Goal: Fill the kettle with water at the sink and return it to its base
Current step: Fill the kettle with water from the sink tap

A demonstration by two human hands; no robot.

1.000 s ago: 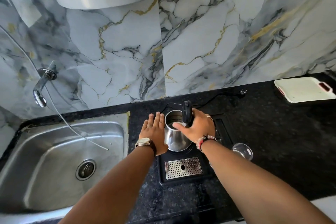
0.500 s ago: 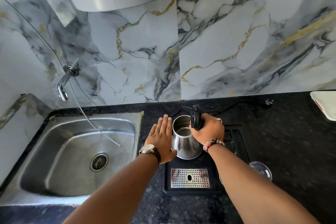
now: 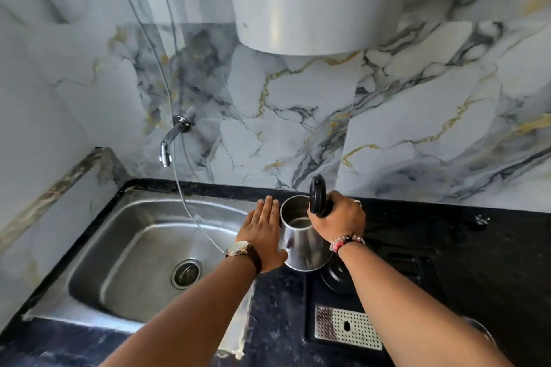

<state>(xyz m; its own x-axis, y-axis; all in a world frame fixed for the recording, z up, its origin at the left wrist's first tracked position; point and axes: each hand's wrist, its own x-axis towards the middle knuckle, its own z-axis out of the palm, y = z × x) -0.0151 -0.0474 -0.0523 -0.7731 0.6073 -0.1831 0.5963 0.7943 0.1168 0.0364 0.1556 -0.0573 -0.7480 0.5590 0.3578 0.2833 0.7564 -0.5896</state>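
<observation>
A steel kettle (image 3: pixel 299 243) with its black lid flipped up hangs just above the black counter, between the sink and its round black base (image 3: pixel 335 275). My right hand (image 3: pixel 338 219) is closed around the kettle's handle. Flat against the kettle's left side rests my left hand (image 3: pixel 262 231), fingers straight and together. The steel sink (image 3: pixel 143 241) lies to the left, with a wall tap (image 3: pixel 171 140) above its back edge. No water runs from the tap.
The base sits in a black tray with a perforated metal drip grate (image 3: pixel 347 328). A thin hose (image 3: pixel 190 211) drops from the wall into the sink. A white cylindrical appliance (image 3: pixel 316 0) hangs on the marble wall above. A glass rim (image 3: pixel 480 329) shows at the lower right.
The kettle has come off its base and moved left toward the sink, both hands travelling with it. The view has swung left and up, and the white cutting board has left the frame.
</observation>
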